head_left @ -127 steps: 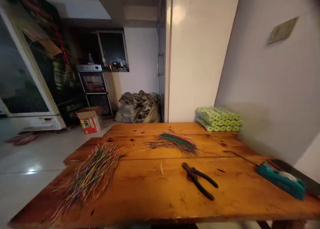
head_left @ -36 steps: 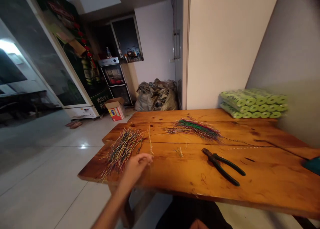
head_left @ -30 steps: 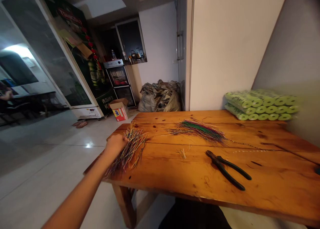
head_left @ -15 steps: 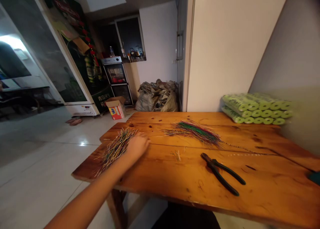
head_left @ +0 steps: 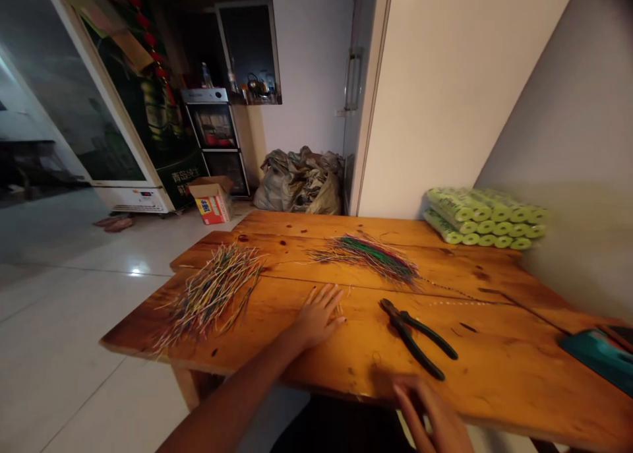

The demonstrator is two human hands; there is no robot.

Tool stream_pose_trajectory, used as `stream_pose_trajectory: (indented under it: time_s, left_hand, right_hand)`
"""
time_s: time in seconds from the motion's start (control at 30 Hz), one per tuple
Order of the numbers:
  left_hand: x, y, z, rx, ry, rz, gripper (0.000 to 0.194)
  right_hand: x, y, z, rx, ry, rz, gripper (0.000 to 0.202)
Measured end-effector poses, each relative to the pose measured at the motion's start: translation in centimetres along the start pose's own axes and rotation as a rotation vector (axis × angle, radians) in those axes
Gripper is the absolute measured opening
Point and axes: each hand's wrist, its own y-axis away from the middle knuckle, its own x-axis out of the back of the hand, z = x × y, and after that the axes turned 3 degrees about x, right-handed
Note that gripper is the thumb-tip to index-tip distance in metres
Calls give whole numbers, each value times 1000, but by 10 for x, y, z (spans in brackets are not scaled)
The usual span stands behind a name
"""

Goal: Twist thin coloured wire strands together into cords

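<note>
My left hand (head_left: 319, 318) lies flat on the wooden table (head_left: 277, 301), fingers spread, over a few short wire clippings (head_left: 339, 306). To its left is a loose pile of thin multicoloured wires (head_left: 217, 288). Beyond it sits a second wire bundle (head_left: 373, 255) with green strands. Cutting pliers (head_left: 415, 337) with dark handles rest to the right, their handles spread apart. At the table's front edge is my right hand (head_left: 432, 417), somewhat blurred. Its thumb and finger are apart, and I see nothing held.
Green-wrapped rolls (head_left: 487, 219) are stacked at the back right. A teal object (head_left: 598, 354) lies at the right edge, near a thin dark strip. On the floor behind are a cardboard box (head_left: 212, 202) and bulky sacks (head_left: 301, 182).
My left hand has moved right from the wire pile to the middle of the table. My right hand has come into view at the front edge. The view has turned slightly right.
</note>
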Motion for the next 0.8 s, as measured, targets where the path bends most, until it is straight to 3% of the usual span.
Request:
stream_pose_trajectory:
  time_s: [0.1, 0.23, 0.53, 0.8]
  left_hand:
    - [1, 0, 0, -58, 37, 19, 56]
    - [-4, 2, 1, -79, 61, 60, 47]
    - [-18, -1, -3, 80, 34, 179, 42]
    - [-15, -1, -5, 117, 22, 253, 42]
  right_hand:
    - [-7, -42, 9, 292, 519, 96, 36]
    - [-27, -73, 15, 394, 827, -11, 38]
    - [-26, -90, 8, 384, 807, -116, 28]
    - [-39, -56, 6, 374, 775, -124, 34]
